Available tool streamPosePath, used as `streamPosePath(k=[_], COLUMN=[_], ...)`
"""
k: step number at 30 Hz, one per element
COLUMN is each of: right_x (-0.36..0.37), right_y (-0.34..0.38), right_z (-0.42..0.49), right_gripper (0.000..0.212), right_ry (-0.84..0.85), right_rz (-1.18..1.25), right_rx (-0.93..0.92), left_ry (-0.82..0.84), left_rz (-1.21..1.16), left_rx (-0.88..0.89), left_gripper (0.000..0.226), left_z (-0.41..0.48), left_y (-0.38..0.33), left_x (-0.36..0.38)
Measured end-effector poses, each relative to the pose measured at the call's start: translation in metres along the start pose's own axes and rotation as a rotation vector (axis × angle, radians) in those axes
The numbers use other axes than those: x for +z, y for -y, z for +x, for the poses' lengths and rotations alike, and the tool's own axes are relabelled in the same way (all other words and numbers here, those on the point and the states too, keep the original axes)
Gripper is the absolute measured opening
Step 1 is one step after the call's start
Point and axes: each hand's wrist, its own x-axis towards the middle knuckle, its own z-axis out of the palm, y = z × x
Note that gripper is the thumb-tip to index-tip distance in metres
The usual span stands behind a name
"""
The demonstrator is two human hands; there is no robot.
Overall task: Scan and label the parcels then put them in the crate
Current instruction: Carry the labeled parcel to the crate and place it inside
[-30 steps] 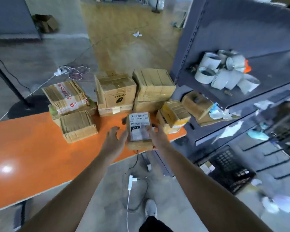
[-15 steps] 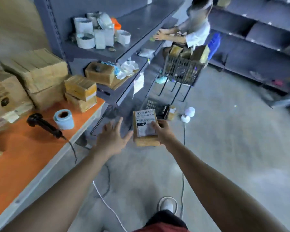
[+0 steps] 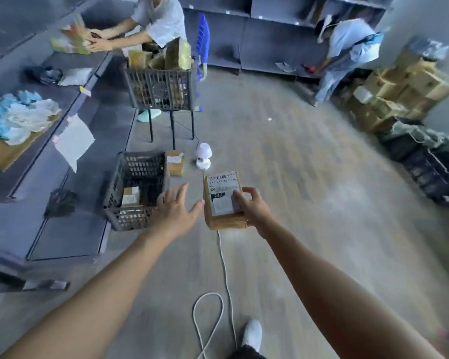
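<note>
Right hand (image 3: 252,208) is gripping the labelled parcel (image 3: 219,187), thumb lying across the white label, fingers curling round the right edge and underneath. Left hand (image 3: 175,211) is hanging beside it with fingers spread, holding nothing and not touching the box.

Change: a second ago the parcel was sitting at the edge of the orange table with both hands at it. Now the table is out of view, and the parcel is riding in the air above the floor and a white cable (image 3: 224,268), just right of the black crate (image 3: 130,218). The view is swinging away from the bench towards the floor.

Judgement: scanning and labelling look done for this box, and the carry to the crate is under way, nearly over.

The crate is already holding one parcel (image 3: 130,196); another box (image 3: 175,163) is lying outside it, against its far corner. Further off, a second person (image 3: 161,19) is working at a raised crate (image 3: 161,92) full of parcels.
</note>
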Motion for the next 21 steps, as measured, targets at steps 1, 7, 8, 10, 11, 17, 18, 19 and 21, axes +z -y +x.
streamPosePath(k=[1, 7, 8, 10, 11, 17, 18, 19, 21], right_x=[-0.028, -0.163, -0.176, -0.193, -0.197, -0.19, -0.185, -0.179, -0.164], right_y=[-0.009, -0.031, -0.031, -0.028, -0.026, 0.004, 0.011, 0.019, 0.036], right_z=[0.014, 0.091, 0.101, 0.123, 0.134, 0.204, 0.218, 0.232, 0.264], right_gripper=[0.042, 0.042, 0.042, 0.044, 0.045, 0.045, 0.044, 0.043, 0.041], right_ry=[-0.011, -0.058, -0.052, -0.027, -0.01, 0.073, 0.091, 0.111, 0.155], right_rz=[0.008, 0.008, 0.011, 0.016, 0.021, 0.022, 0.02, 0.017, 0.001], right_rx=[0.011, -0.015, -0.019, -0.02, -0.026, -0.058, -0.065, -0.071, -0.079], left_ry=[0.0, 0.006, 0.011, 0.015, 0.016, 0.009, -0.001, -0.009, -0.011], left_rz=[0.003, 0.033, 0.041, 0.065, 0.072, 0.063, 0.056, 0.044, 0.024], left_rx=[0.016, 0.08, 0.08, 0.074, 0.066, -0.046, -0.066, -0.088, -0.13], left_gripper=[0.072, 0.072, 0.071, 0.07, 0.069, 0.067, 0.068, 0.068, 0.068], left_z=[0.012, 0.073, 0.08, 0.095, 0.103, 0.163, 0.176, 0.19, 0.221], left_y=[-0.027, -0.162, -0.176, -0.196, -0.202, -0.205, -0.2, -0.194, -0.18], left_x=[0.014, 0.059, 0.062, 0.066, 0.067, 0.061, 0.061, 0.06, 0.057])
